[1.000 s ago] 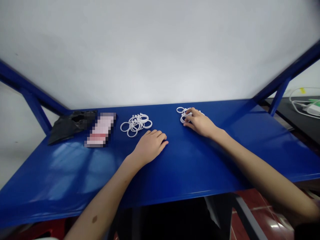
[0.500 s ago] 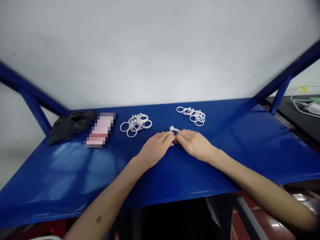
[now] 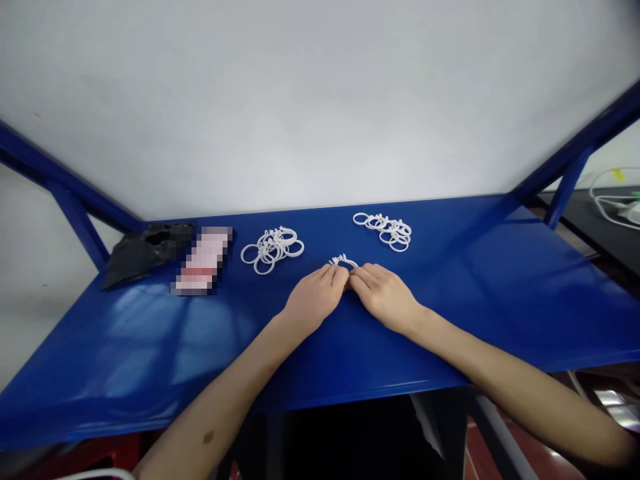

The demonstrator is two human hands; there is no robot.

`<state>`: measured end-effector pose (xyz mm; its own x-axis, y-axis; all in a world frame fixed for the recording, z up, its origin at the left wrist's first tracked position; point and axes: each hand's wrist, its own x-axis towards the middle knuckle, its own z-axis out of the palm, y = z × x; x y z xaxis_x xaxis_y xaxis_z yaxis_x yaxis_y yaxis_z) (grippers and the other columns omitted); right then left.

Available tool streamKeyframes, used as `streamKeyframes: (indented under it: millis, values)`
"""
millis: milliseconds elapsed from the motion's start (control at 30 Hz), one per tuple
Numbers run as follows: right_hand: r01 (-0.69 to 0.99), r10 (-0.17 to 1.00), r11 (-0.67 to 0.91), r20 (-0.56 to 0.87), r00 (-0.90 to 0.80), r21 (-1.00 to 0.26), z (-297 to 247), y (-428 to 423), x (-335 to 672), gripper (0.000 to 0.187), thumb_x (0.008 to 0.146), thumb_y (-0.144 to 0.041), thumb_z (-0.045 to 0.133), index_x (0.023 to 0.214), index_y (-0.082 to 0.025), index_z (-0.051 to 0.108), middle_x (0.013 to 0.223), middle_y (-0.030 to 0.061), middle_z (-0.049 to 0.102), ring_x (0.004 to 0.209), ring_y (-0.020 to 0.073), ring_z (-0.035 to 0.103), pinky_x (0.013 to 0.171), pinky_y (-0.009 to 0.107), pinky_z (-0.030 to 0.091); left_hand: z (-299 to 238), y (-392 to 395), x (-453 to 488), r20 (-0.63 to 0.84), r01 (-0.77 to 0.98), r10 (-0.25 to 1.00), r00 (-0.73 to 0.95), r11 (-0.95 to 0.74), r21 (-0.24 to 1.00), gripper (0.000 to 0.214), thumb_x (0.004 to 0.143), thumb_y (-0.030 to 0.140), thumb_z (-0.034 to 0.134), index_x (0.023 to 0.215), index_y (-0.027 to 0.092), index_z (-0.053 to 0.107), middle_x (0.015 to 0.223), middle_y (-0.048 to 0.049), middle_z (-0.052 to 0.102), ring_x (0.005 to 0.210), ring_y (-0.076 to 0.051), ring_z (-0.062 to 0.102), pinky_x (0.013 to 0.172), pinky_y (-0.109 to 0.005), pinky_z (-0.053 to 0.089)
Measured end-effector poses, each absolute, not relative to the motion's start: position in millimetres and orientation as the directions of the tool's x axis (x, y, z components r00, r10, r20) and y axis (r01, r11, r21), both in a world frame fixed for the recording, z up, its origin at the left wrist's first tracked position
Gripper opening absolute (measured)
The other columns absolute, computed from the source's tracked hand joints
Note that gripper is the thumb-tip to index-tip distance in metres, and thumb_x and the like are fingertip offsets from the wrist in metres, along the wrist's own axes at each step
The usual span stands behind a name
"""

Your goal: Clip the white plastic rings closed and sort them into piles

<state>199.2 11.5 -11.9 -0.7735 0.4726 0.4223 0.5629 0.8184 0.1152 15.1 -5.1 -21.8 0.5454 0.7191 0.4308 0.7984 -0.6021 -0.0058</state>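
Observation:
My left hand [image 3: 320, 293] and my right hand [image 3: 383, 293] meet over the middle of the blue table [image 3: 345, 360]. Both are closed, fingertips pinched together around a white curtain ring [image 3: 351, 261]. Only the ring's far arc and some small knobs show beyond the fingers; its near part is hidden. To the left of my hands lies a loose heap of similar white rings [image 3: 265, 268]. Farther back on the right is a second cluster of white rings [image 3: 399, 249].
A pixelated pink-and-white flat object [image 3: 207, 257] and a crumpled black plastic bag [image 3: 133, 260] lie at the table's left. Blue frame bars [image 3: 567, 190] rise at both sides, with a pale wall [image 3: 320, 107] behind. White cable [image 3: 607, 207] sits on a dark surface at right.
My fingers have shifted slightly on the ring, and more of its knobs show above my left hand. The view has tilted a little. Both heaps stay as they were.

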Motion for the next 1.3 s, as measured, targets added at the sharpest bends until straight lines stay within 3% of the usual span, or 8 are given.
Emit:
streamKeyframes:
  millis: [100,167,367,500,633,800,1033,1300]
  values:
    - [0.467,0.419,0.884,0.478,-0.772,-0.020,-10.4,20.9,206.5,0.027,0.105,-0.023,0.042,0.114,-0.013,0.066,0.120,0.0150,0.069,0.100,0.0228,0.067,0.080,0.037,0.057,-19.9,0.0,1.7,0.452,0.794,0.731,0.512,-0.603,0.077,0.021,0.102,0.014,0.038,0.092,0.017,0.057,0.083,-0.0032,0.063,0.080,-0.017,0.062,0.070,-0.027,0.052]
    - [0.491,0.455,0.868,0.522,-0.721,-0.077,-8.7,29.3,213.4,0.029,0.104,-0.027,0.045,0.126,-0.017,0.061,0.131,0.0135,0.064,0.111,0.0227,0.065,0.087,0.037,0.058,-18.3,4.6,-10.2,0.466,0.828,0.766,0.443,-0.549,0.117,0.021,0.102,0.013,0.039,0.106,0.017,0.060,0.094,-0.0053,0.065,0.090,-0.019,0.063,0.077,-0.029,0.053]
    - [0.796,0.726,0.583,0.544,-0.420,-0.164,-9.5,70.7,255.5,0.037,0.099,-0.036,0.054,0.128,-0.015,0.062,0.127,0.0181,0.058,0.112,0.0307,0.060,0.094,0.049,0.055,-2.4,13.9,-42.8,0.434,0.983,0.887,0.158,-0.181,0.011,0.026,0.097,0.014,0.043,0.106,0.013,0.068,0.110,-0.0144,0.066,0.106,-0.031,0.055,0.090,-0.043,0.050]
    - [0.837,0.790,0.521,0.465,-0.399,-0.168,-18.2,95.8,284.7,0.044,0.093,-0.043,0.060,0.128,-0.017,0.065,0.126,0.0186,0.057,0.111,0.0336,0.057,0.096,0.055,0.052,3.3,14.2,-51.5,0.304,0.996,0.951,0.061,-0.039,-0.077,0.029,0.097,0.026,0.048,0.106,0.010,0.070,0.107,-0.0167,0.067,0.104,-0.035,0.055,0.087,-0.047,0.048]
    - [0.825,0.811,0.538,0.374,-0.450,-0.173,-25.5,103.8,290.1,0.040,0.093,-0.040,0.060,0.125,-0.018,0.066,0.121,0.0177,0.059,0.107,0.0330,0.058,0.093,0.054,0.053,-0.5,13.9,-54.4,0.270,0.991,0.959,0.089,-0.059,-0.118,0.038,0.097,0.043,0.050,0.092,0.013,0.073,0.098,-0.0164,0.070,0.101,-0.036,0.057,0.083,-0.048,0.048]
    - [0.803,0.801,0.561,0.378,-0.465,-0.201,-25.2,101.1,283.1,0.022,0.092,-0.029,0.061,0.110,-0.018,0.069,0.113,0.0147,0.060,0.103,0.0300,0.059,0.087,0.049,0.053,-1.1,12.9,-57.7,0.346,0.988,0.928,0.136,-0.102,-0.113,0.040,0.097,0.043,0.049,0.077,0.018,0.072,0.089,-0.0145,0.072,0.091,-0.034,0.060,0.075,-0.046,0.047]
    - [0.742,0.741,0.650,0.356,-0.570,-0.165,-22.4,90.8,268.9,0.015,0.094,-0.024,0.062,0.104,-0.018,0.070,0.115,0.0134,0.062,0.095,0.0254,0.062,0.085,0.045,0.052,6.5,8.3,-48.8,0.469,0.996,0.878,0.093,-0.089,-0.030,0.036,0.098,0.043,0.049,0.085,0.017,0.070,0.085,-0.0134,0.070,0.089,-0.033,0.061,0.076,-0.047,0.045]
    - [0.641,0.647,0.754,0.333,-0.686,-0.145,-12.6,65.9,246.5,0.013,0.095,-0.024,0.062,0.103,-0.016,0.069,0.112,0.0127,0.063,0.100,0.0249,0.062,0.086,0.042,0.050,-14.5,7.3,-22.0,0.434,0.839,0.780,0.450,-0.536,0.093,0.020,0.099,0.029,0.054,0.105,0.016,0.067,0.102,-0.0075,0.071,0.098,-0.023,0.061,0.094,-0.041,0.050]
